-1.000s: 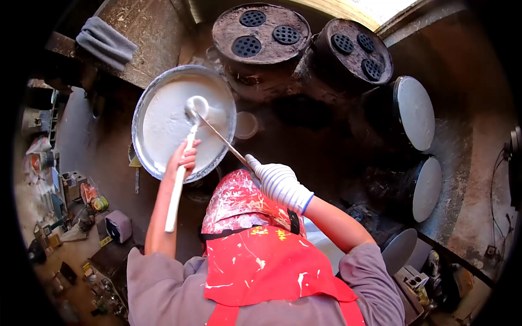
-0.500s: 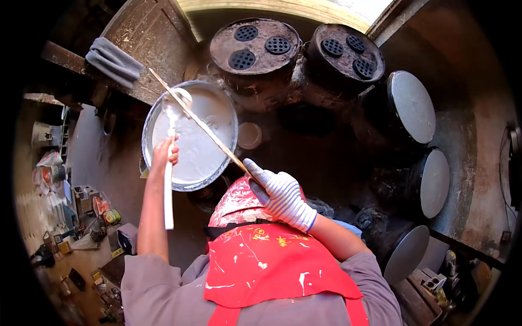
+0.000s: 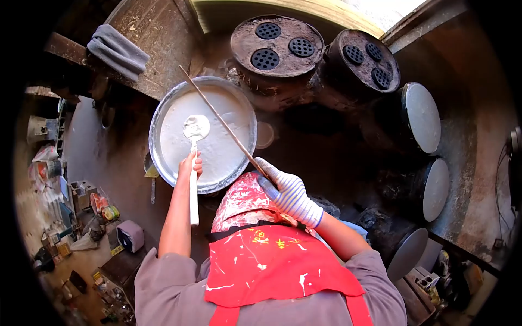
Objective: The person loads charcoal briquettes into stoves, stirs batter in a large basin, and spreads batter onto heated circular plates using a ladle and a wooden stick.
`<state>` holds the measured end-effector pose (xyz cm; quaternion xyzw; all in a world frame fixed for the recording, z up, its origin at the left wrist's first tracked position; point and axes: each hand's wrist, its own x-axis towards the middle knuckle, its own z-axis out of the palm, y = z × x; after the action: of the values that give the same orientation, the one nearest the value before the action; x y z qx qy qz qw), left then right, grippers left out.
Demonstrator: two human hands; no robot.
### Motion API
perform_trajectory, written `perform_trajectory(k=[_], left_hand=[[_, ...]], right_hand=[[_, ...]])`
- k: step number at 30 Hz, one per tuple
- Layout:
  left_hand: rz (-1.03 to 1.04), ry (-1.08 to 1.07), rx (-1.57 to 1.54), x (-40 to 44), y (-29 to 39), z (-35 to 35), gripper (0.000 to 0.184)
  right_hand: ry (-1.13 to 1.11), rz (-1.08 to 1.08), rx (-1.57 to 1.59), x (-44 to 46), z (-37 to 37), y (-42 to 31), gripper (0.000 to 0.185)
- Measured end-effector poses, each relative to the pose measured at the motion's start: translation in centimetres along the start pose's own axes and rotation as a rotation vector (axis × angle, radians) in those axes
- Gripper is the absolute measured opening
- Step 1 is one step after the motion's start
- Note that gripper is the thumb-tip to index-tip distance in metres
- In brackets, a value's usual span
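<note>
My bare left hand [image 3: 190,164] is closed round the handle of a white ladle [image 3: 196,128], whose coated round bowl is over the pale batter in a wide basin [image 3: 155,142]. In my right hand [image 3: 288,191], which wears a striped white glove, is a thin wooden stick [image 3: 220,119]. The stick slants up and left across the basin, its far tip beyond the rim. A red apron [image 3: 283,261] with white splashes covers my front.
Two drums [image 3: 277,46] [image 3: 365,61] with black perforated discs on top stand beyond the basin. Several round pale griddles [image 3: 422,118] line the right side. A grey cloth [image 3: 118,51] lies at upper left, above cluttered goods [image 3: 81,195].
Over the last second the stick's tip has swung from the ladle bowl to past the basin's far rim. Since half a second ago, the ladle bowl has moved away from the stick.
</note>
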<state>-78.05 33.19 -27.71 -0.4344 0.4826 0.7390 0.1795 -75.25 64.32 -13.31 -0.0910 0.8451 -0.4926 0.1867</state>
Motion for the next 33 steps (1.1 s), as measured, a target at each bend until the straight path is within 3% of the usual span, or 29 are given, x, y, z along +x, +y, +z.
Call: perform_trajectory(k=[1, 4, 8, 10, 15, 20, 22, 24, 25, 26, 28, 29, 30, 31, 32, 33], left_hand=[[-0.026, -0.11, -0.094, -1.0, 0.4, -0.9, 0.033], [0.233, -0.144, -0.047, -8.1, 0.8, -1.6, 0.036], [0.039, -0.033, -0.257, -5.2, -1.5, -2.4, 0.032], [-0.014, -0.136, -0.423, -4.2, -2.6, -2.3, 0.035], [0.031, -0.171, -0.366, -3.8, -3.6, 0.2, 0.066], [0.023, -0.216, -0.354, -3.7, -5.2, 3.2, 0.046], [0.003, -0.278, -0.473, -3.7, -5.6, 4.3, 0.045], [0.015, -0.309, -0.529, -4.0, -5.7, 5.6, 0.043], [0.036, -0.31, -0.567, -3.7, -6.1, 6.1, 0.045], [0.049, -0.305, -0.597, -3.7, -6.7, 6.1, 0.046], [0.067, -0.322, -0.712, -3.7, -7.7, 6.8, 0.048], [0.086, -0.3, -0.733, -3.7, -8.1, 7.3, 0.049], [0.107, -0.28, -0.757, -3.6, -8.7, 8.0, 0.051], [0.13, -0.26, -0.763, -3.7, -9.1, 8.5, 0.051], [0.15, -0.239, -0.767, -3.7, -9.4, 9.1, 0.052], [0.151, -0.245, -0.794, -3.5, -9.9, 9.5, 0.052]], right_hand=[[0.029, -0.042, 0.031, -0.2, -0.1, 0.0, 0.041], [0.099, -0.156, 0.116, -0.1, 0.4, 0.2, 0.04], [-0.2, 0.128, 0.339, 1.2, 2.1, -0.7, 0.03], [-0.25, 0.222, 0.567, 2.0, 3.7, -0.8, 0.024], [-0.437, 0.456, 0.828, 5.0, 8.6, 0.5, 0.022], [-0.563, 0.319, 0.96, 5.5, 9.0, 4.0, 0.027], [-0.389, 0.071, 0.788, 7.1, 11.0, 12.1, 0.029], [-0.416, 0.691, 1.0, 10.7, 4.9, 15.6, 0.03], [-0.285, 0.795, 0.94, 13.5, 2.9, 18.8, 0.029], [-0.081, 0.837, 0.948, 16.0, 2.9, 24.4, 0.027], [0.182, 0.727, 0.493, 22.2, 3.4, 35.1, 0.027], [0.24, 0.847, 0.571, 25.4, 3.4, 39.0, 0.032], [0.35, 0.798, 0.377, 28.4, 4.8, 44.4, 0.05], [0.372, 0.902, 0.278, 29.6, 1.4, 40.5, 0.053], [0.492, 0.992, 0.514, 31.9, 2.2, 42.5, 0.053], [0.493, 0.951, 0.653, 33.3, 2.4, 43.7, 0.052]])
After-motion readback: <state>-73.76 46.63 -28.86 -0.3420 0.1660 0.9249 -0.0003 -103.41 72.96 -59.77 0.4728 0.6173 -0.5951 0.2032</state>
